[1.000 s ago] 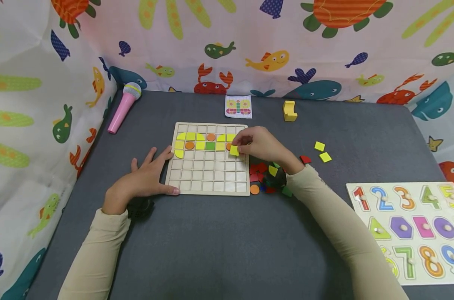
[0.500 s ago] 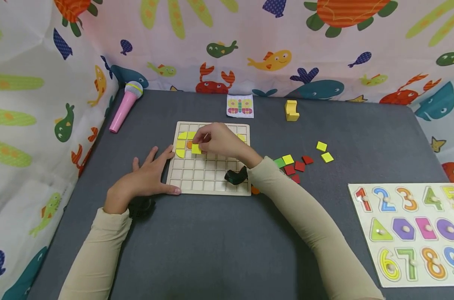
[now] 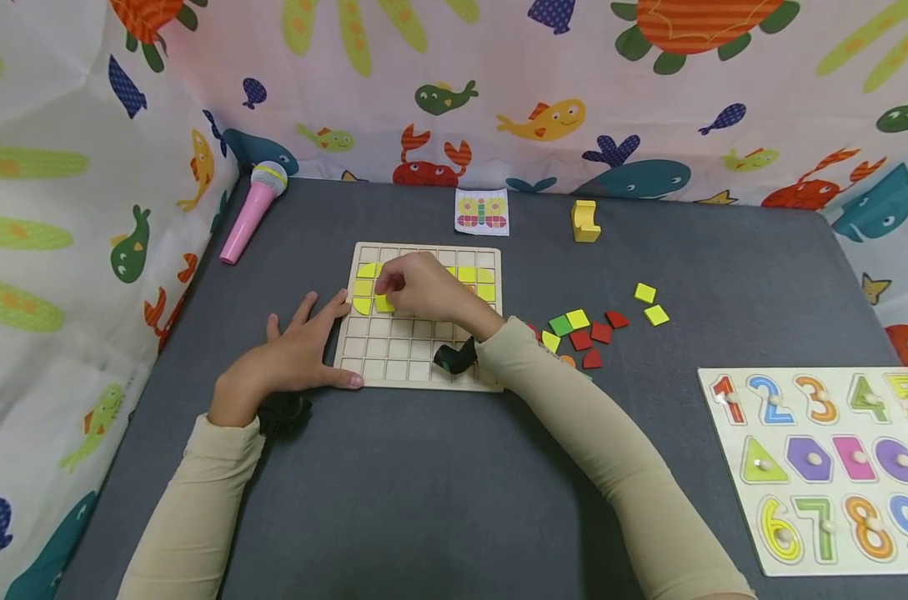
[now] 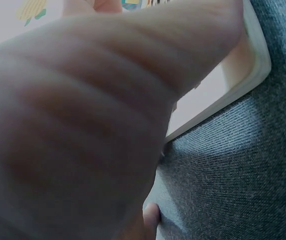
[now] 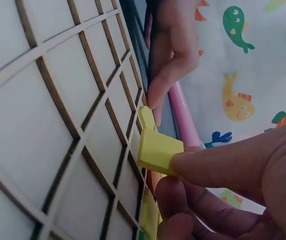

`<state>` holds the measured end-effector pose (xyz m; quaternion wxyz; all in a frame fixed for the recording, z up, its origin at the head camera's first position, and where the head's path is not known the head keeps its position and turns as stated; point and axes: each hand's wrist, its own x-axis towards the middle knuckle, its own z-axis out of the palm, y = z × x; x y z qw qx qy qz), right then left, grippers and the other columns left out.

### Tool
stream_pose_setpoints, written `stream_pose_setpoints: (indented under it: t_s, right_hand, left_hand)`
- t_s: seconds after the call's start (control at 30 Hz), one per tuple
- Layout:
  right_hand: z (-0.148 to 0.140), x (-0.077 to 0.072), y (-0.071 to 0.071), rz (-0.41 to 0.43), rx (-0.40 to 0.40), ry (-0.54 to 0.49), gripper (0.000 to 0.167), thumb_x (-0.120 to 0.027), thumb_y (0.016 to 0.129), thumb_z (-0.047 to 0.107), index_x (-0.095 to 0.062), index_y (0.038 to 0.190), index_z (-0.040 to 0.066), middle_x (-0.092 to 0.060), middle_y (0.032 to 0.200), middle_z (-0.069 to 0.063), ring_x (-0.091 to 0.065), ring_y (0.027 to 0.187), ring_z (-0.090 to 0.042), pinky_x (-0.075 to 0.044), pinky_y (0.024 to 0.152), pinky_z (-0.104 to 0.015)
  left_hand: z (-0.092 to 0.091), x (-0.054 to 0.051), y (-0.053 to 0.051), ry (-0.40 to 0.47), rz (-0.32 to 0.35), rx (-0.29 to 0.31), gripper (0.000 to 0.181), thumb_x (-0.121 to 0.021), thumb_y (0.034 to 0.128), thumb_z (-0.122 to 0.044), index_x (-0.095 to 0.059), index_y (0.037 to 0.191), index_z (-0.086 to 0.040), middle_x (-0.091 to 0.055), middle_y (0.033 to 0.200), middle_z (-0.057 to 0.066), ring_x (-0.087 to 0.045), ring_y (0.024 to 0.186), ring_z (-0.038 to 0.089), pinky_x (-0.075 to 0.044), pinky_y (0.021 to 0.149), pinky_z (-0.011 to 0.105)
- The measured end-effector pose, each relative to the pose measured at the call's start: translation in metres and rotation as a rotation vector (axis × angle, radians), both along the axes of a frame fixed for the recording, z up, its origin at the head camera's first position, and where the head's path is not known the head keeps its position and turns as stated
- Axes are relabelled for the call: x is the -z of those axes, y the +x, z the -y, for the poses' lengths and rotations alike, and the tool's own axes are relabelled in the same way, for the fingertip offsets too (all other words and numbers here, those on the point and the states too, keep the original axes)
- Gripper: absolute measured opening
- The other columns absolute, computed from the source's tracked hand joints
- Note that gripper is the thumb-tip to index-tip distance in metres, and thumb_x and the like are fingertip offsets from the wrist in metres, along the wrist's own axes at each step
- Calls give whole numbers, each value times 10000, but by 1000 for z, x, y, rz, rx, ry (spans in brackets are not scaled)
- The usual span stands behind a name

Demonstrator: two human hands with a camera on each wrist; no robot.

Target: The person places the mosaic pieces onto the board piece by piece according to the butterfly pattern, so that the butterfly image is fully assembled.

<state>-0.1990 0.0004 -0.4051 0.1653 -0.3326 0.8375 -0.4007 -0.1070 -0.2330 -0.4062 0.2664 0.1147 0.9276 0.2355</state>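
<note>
On my feed the shallow wooden grid board (image 3: pixel 389 369) held yellow pieces in the cells of its far rows, squares mostly, with round-edged ones at the left end. The right hand (image 3: pixel 429 287) was over those rows, thumb and fingertips pinching a yellow square tile (image 5: pixel 160 150), flat and smooth, tilted above the board's left part; I couldn't tell whether it touched a cell. The left hand (image 3: pixel 292 354) had its fingers spread at the board's left edge, thumb on the near left corner. To the right lay loose tiles (image 3: pixel 600 332) in red, green and yellow. Farther right and nearer, a pale number board (image 3: pixel 734 492) carried knobbed numerals and shapes in its recesses. Everything sat on a grey, woven-looking cloth (image 4: pixel 223 185); a pink microphone (image 3: pixel 249 218) lay at the far left.
</note>
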Motion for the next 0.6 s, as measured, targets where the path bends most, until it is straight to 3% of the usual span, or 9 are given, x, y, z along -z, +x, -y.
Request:
stream_pose_setpoints:
  t_s: [0.23,0.6]
  right_hand:
    - [3,4,2,-10,-14,-7,151,-653,971,-59,-788,1001,1,-708,863,-50,-593,804,-177,-474,768,-267]
    - [7,4,4,-103,-51,55,184,-632,972,-69,-795,1012,8,-739,919,-74,-620,840,-191,-508,822,-297]
  left_hand:
    - [1,2,1,-1,3,4,1266,-892,835,-577,-123,1721,-101,-59,1790,160,103,1612,467,99,1104,848]
    - [1,0,0,-5,2,3,1264,-892,835,-577,-125,1718,-99,-59,1790,161,102,1612,467,99,1102,851]
